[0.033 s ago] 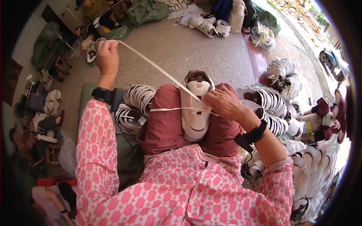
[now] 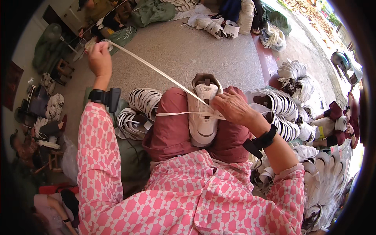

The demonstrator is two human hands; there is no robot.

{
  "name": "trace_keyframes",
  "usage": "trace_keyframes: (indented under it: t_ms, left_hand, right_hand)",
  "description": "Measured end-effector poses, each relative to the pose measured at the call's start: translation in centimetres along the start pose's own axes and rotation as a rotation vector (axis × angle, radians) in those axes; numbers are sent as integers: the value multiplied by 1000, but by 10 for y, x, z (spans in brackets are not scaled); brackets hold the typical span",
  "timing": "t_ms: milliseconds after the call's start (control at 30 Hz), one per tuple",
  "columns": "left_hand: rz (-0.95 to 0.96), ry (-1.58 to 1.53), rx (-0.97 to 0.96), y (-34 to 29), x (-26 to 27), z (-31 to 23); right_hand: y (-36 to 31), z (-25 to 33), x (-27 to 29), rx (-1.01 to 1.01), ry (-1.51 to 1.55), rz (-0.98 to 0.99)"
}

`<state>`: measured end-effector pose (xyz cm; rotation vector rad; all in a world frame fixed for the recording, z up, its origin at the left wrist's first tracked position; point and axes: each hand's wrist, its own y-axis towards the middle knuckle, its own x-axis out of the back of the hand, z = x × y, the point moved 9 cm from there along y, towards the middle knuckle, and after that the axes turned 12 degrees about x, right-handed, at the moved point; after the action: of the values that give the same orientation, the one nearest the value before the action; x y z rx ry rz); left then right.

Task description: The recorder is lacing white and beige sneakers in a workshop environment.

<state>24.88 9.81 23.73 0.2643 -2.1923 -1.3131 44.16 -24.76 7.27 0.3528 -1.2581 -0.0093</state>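
Head feed: I have the shoe (image 2: 203, 133) gripped between the knees (image 2: 169, 117), white, toe toward the body and dark-lined collar facing away. Left hand (image 2: 100, 60): raised out ahead and to the left, fingers curled closed on the lace (image 2: 152, 68), which runs straight and taut down to the front of the shoe. Right hand (image 2: 232, 105): at the right side of the shoe, fingers bent and bunched where the lace reaches it; contact is partly hidden, so I cannot tell whether they pinch it. I note a further lace stretch lying across the left knee from the shoe. Both wrists carry black bands (image 2: 267, 138). Beside the left knee I log striped-looking white shoes (image 2: 145, 102), two rows near the leg; beyond the right knee, more white shoes (image 2: 285, 107), with a stack of pale pieces (image 2: 325, 176) nearer the body. Far side of the floor (image 2: 164, 58): a green sack (image 2: 154, 12) and white bundles (image 2: 211, 25). At far right, a co-worker's sleeve or leg in dark red, too distorted to tell
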Motion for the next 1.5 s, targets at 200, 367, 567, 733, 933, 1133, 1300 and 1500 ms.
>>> trace_keyframes:
  t_ms: [200, 367, 567, 733, 933, 1133, 1300, 1500]
  left_hand:
    - [300, -335, 555, -46, -5, 75]
    - [1910, -678, 1090, -279, 9, -88]
    - [1850, -1112, 1316, -324, 12, -138]
    - [1302, -1699, 1596, -288, -13, -94]
    - [946, -1640, 1595, -250, -11, -9]
    - [485, -1499, 1671, -233, 18, 128]
    - [160, -1478, 1722, -220, 55, 219]
    - [386, -1556, 1550, -202, 65, 210]
  right_hand:
    - [-10, -16, -10, -86, 192, -90]
    - [-2, 16, 11, -72, 13, -123]
    - [17, 30, -4, -41, -75, 27]
    - [9, 12, 4, -79, 106, -156]
    - [-5, -36, -22, -695, 1146, -442]
    - [-8, 20, 0, -578, 1183, -349]
    - [-27, 24, 55, -466, 1063, -402]
    - [-68, -27, 25, -648, 894, -408]
